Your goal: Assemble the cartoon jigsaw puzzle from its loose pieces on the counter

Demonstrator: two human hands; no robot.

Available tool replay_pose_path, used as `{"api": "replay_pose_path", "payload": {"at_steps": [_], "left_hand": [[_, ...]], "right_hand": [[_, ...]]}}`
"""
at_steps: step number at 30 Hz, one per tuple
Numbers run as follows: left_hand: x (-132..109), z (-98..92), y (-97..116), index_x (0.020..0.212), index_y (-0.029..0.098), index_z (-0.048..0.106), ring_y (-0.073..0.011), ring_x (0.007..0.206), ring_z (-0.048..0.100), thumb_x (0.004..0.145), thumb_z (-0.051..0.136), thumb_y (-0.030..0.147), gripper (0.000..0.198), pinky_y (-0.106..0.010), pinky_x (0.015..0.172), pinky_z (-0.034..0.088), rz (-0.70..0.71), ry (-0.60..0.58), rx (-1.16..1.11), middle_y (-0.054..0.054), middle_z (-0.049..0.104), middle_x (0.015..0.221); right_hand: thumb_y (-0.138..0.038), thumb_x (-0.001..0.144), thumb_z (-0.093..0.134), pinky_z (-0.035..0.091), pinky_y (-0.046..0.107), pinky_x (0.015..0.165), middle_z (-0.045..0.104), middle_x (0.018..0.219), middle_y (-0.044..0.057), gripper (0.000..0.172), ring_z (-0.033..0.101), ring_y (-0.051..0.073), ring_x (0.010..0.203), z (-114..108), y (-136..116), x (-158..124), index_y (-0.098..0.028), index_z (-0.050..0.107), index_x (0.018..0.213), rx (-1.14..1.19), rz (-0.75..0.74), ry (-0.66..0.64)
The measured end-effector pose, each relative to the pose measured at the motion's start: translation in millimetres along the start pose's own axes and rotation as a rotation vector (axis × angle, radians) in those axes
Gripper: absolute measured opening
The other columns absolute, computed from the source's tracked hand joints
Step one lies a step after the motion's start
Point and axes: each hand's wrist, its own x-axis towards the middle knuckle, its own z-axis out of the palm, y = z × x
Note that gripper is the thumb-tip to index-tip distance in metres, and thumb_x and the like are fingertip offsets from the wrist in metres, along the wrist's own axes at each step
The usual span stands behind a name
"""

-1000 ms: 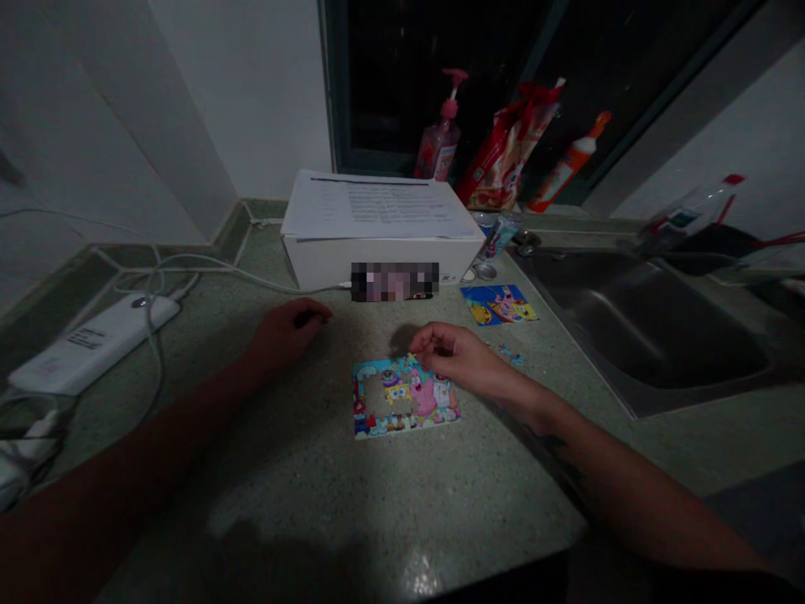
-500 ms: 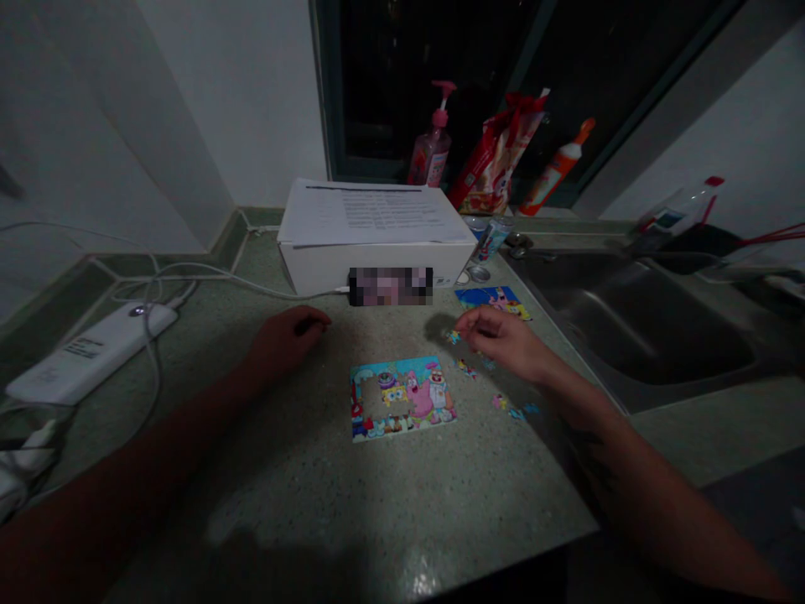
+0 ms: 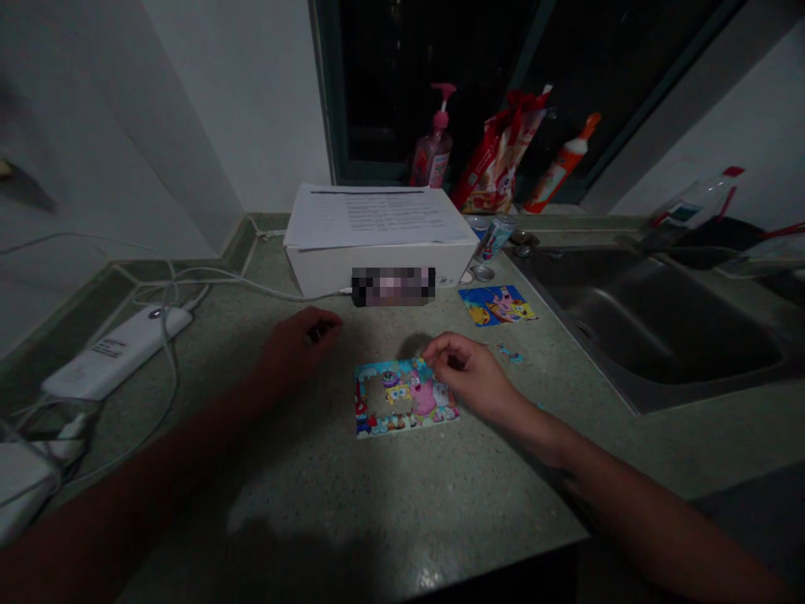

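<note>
Right hand (image 3: 469, 373) back over the SpongeBob jigsaw puzzle (image 3: 406, 398), my fingers (image 3: 433, 351) pinched together, any grip on a piece unclear.

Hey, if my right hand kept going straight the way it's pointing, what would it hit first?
Probably the blurred patch on the front of the white box, once your right hand clears the jigsaw puzzle's top edge; depth is unclear.
</note>
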Motion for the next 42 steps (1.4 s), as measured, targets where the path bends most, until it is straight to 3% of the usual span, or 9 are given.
{"api": "replay_pose_path", "payload": {"at_steps": [4,7,13,17,24,30,35,39,42], "left_hand": [[-17.8,0.7,34.9,0.099,0.025,0.079,-0.0202,0.078,0.072,0.093,0.066,0.034,0.017,-0.035,0.076,0.059,0.039,-0.173,-0.102,-0.003,0.082,0.092],[-32.3,3.5,56.3,0.102,0.023,0.077,-0.0185,0.074,0.070,0.094,0.070,0.028,0.012,-0.033,0.074,0.059,0.091,-0.197,-0.138,-0.002,0.078,0.087],[-54.9,15.1,68.5,0.119,0.025,0.071,-0.0206,0.098,0.074,0.096,0.076,0.020,0.024,-0.035,0.084,0.062,0.418,-0.052,-0.116,-0.006,0.078,0.115],[-58.8,20.2,69.1,0.119,0.025,0.069,-0.0204,0.101,0.076,0.100,0.074,0.018,0.021,-0.035,0.088,0.063,0.541,0.022,-0.082,-0.005,0.078,0.111],[-57.6,24.6,70.8,0.116,0.024,0.066,-0.0219,0.095,0.076,0.102,0.072,0.018,0.016,-0.035,0.080,0.061,0.665,0.052,0.005,-0.006,0.080,0.106],[-56.4,25.6,71.1,0.113,0.023,0.066,-0.0221,0.091,0.075,0.104,0.070,0.018,0.011,-0.038,0.081,0.058,0.688,0.084,0.089,-0.005,0.081,0.102],[-54.7,20.6,65.1,0.106,0.025,0.070,-0.0231,0.094,0.073,0.101,0.071,0.020,0.007,-0.041,0.088,0.055,0.584,-0.058,0.101,-0.002,0.080,0.099],[-53.3,18.8,54.1,0.099,0.024,0.071,-0.0240,0.093,0.072,0.094,0.077,0.015,0.011,-0.045,0.093,0.054,0.512,-0.209,0.136,-0.002,0.079,0.097],[-51.9,19.5,49.2,0.096,0.024,0.072,-0.0241,0.090,0.070,0.093,0.077,0.017,0.009,-0.047,0.096,0.052,0.492,-0.281,0.173,-0.002,0.079,0.096]], "right_hand": [[-0.032,0.087,0.075,0.042,0.027,0.055,0.059,0.066,-0.006,0.010,0.053,0.013,0.057,22.1,-5.8,-8.9,-0.024,0.072,0.092,0.071,-0.007,0.008],[-0.035,0.089,0.076,0.043,0.027,0.053,0.059,0.064,-0.006,0.013,0.054,0.014,0.055,30.5,-8.4,-13.6,-0.024,0.070,0.094,0.129,0.010,0.011],[-0.036,0.089,0.077,0.039,0.026,0.052,0.056,0.063,-0.008,0.015,0.050,0.012,0.053,40.5,-11.6,-18.0,-0.025,0.068,0.095,0.189,-0.025,0.040],[-0.034,0.088,0.076,0.037,0.026,0.051,0.053,0.063,-0.009,0.015,0.047,0.011,0.053,42.9,-13.3,-18.0,-0.024,0.067,0.095,0.217,-0.003,0.037],[-0.034,0.087,0.077,0.036,0.026,0.050,0.055,0.063,-0.009,0.016,0.047,0.011,0.052,44.9,-9.3,-17.7,-0.025,0.065,0.094,0.275,0.020,0.024],[-0.035,0.089,0.075,0.036,0.025,0.050,0.053,0.061,-0.010,0.015,0.045,0.011,0.051,48.5,-5.3,-18.5,-0.026,0.065,0.095,0.283,0.029,-0.006],[-0.031,0.094,0.071,0.044,0.026,0.054,0.062,0.074,-0.004,0.009,0.057,0.013,0.060,38.9,-4.6,-16.8,-0.025,0.070,0.101,0.053,-0.105,0.022],[-0.019,0.098,0.065,0.059,0.034,0.077,0.074,0.106,0.005,0.015,0.072,0.020,0.094,22.7,-1.0,-14.6,-0.026,0.074,0.106,-0.224,-0.359,0.086],[-0.016,0.101,0.063,0.060,0.042,0.093,0.075,0.111,0.006,0.016,0.073,0.024,0.107,14.6,2.8,-13.0,-0.026,0.074,0.108,-0.350,-0.445,0.078]]}}
